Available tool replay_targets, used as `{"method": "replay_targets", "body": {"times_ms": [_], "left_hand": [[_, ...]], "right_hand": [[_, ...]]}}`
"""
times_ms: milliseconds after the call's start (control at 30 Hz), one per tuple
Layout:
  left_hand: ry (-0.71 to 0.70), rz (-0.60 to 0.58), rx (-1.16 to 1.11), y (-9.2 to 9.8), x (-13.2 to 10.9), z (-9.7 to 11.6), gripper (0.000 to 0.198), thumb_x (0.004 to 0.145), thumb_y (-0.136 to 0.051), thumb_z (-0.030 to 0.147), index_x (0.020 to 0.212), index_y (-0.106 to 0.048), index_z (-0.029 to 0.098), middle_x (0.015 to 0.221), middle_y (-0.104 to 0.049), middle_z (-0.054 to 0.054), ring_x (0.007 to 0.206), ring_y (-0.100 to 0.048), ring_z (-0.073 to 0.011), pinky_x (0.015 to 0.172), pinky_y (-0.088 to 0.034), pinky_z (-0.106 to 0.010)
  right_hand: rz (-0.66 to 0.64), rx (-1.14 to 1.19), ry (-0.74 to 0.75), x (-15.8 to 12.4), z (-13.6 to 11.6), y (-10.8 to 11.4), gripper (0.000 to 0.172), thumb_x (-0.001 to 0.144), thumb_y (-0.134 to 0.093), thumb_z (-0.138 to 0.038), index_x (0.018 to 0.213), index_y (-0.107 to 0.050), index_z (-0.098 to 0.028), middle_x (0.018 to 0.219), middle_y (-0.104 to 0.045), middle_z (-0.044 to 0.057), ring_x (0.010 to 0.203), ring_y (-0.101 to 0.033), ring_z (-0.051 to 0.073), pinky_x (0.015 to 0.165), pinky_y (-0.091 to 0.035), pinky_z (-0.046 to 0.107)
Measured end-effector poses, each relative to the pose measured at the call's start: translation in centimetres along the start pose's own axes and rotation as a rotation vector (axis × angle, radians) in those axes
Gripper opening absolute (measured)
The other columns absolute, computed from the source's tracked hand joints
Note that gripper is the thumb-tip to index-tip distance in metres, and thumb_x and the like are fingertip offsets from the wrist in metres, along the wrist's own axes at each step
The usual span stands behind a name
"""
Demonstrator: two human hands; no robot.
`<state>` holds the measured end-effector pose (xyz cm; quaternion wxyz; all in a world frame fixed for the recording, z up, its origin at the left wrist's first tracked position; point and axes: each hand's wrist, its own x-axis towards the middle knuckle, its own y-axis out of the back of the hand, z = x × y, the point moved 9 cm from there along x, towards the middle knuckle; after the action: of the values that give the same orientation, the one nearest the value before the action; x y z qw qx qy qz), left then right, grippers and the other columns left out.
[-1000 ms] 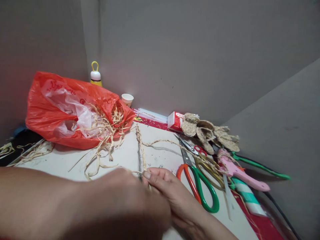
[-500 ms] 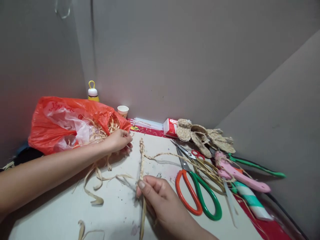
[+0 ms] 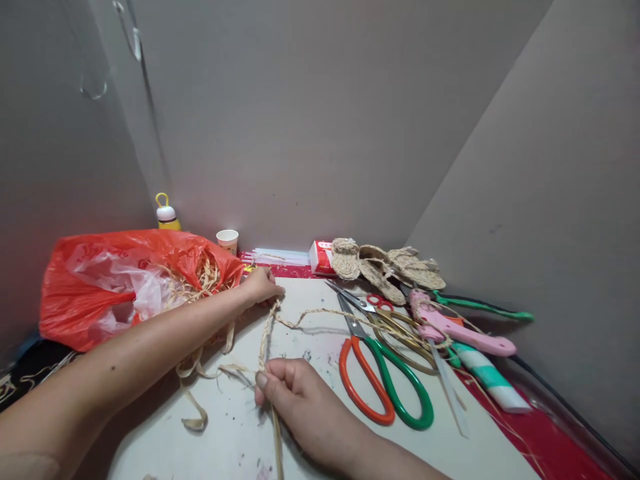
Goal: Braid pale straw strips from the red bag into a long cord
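A thin braid of pale straw-like fibre [image 3: 265, 340] runs away from me over the white board. My right hand [image 3: 305, 407] pinches it between thumb and forefinger at its near part, and loose flat strands [image 3: 277, 443] trail below. At the braid's far end is my left hand [image 3: 263, 287], fingers closed on it; the fingertips are partly hidden. From that far end a thinner plaited cord [image 3: 320, 311] curves off to the right, over the scissors. Large scissors with red and green handles [image 3: 383, 380] lie right of my right hand.
An orange-red plastic bag [image 3: 135, 243] with dry fibre strands lies at left. Behind are a yellow bottle [image 3: 167, 215], a paper cup [image 3: 228, 241] and a tissue pack [image 3: 323, 258]. Woven straw slippers [image 3: 345, 260], gold-handled scissors [image 3: 403, 340] and a pink glue gun [image 3: 465, 330] occupy the right.
My left hand has moved from beside the bag to the braid's far end. My right hand still pinches the braid, which now leans and bends slightly. The camera view has shifted.
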<state>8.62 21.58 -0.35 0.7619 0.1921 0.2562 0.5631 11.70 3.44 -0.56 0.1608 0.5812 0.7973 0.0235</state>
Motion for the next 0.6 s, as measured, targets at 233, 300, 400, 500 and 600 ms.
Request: {"method": "replay_targets", "body": {"times_ms": [233, 300, 400, 500, 600], "left_hand": [[-0.096, 0.136, 0.014, 1.5, 0.9, 0.0, 0.019, 0.068, -0.064, 0.014, 0.084, -0.052, 0.018, 0.052, -0.054, 0.006, 0.046, -0.051, -0.009, 0.046, -0.039, -0.018], [-0.111, 0.176, 0.025, 1.9, 1.4, -0.1, 0.017, 0.071, -0.062, 0.015, 0.085, -0.054, 0.017, 0.054, -0.056, 0.005, 0.048, -0.052, -0.0092, 0.047, -0.039, -0.018], [-0.14, 0.219, 0.063, 2.1, 2.1, 0.1, 0.015, 0.069, -0.064, 0.015, 0.082, -0.058, 0.017, 0.056, -0.058, 0.004, 0.051, -0.053, -0.0096, 0.051, -0.039, -0.019], [-0.173, 0.248, 0.107, 2.1, 2.5, 0.3, 0.014, 0.065, -0.065, 0.016, 0.079, -0.063, 0.017, 0.057, -0.059, 0.003, 0.053, -0.053, -0.0105, 0.053, -0.038, -0.02], [-0.206, 0.276, 0.137, 2.0, 2.5, 0.3, 0.013, 0.064, -0.065, 0.018, 0.078, -0.067, 0.018, 0.06, -0.06, 0.002, 0.055, -0.052, -0.0111, 0.055, -0.038, -0.021]], "right_hand": [[0.055, 0.059, 0.012, 0.6, 0.5, 0.9, 0.029, 0.084, -0.048, -0.035, 0.067, -0.058, -0.015, 0.052, -0.037, -0.005, 0.05, -0.032, 0.01, 0.05, -0.024, 0.023], [0.096, 0.103, -0.003, 1.1, 1.2, 1.5, 0.029, 0.084, -0.049, -0.039, 0.068, -0.058, -0.016, 0.049, -0.032, -0.008, 0.045, -0.026, 0.009, 0.047, -0.019, 0.023], [0.118, 0.153, -0.015, 1.7, 2.0, 2.0, 0.031, 0.083, -0.048, -0.042, 0.067, -0.057, -0.016, 0.046, -0.028, -0.009, 0.043, -0.021, 0.008, 0.044, -0.015, 0.024], [0.104, 0.153, -0.023, 1.9, 2.2, 2.1, 0.031, 0.084, -0.047, -0.041, 0.068, -0.056, -0.016, 0.045, -0.029, -0.009, 0.042, -0.021, 0.008, 0.044, -0.014, 0.024], [0.093, 0.12, -0.014, 1.8, 2.0, 2.0, 0.03, 0.085, -0.045, -0.039, 0.068, -0.056, -0.017, 0.046, -0.028, -0.009, 0.043, -0.022, 0.009, 0.044, -0.015, 0.024]]}}
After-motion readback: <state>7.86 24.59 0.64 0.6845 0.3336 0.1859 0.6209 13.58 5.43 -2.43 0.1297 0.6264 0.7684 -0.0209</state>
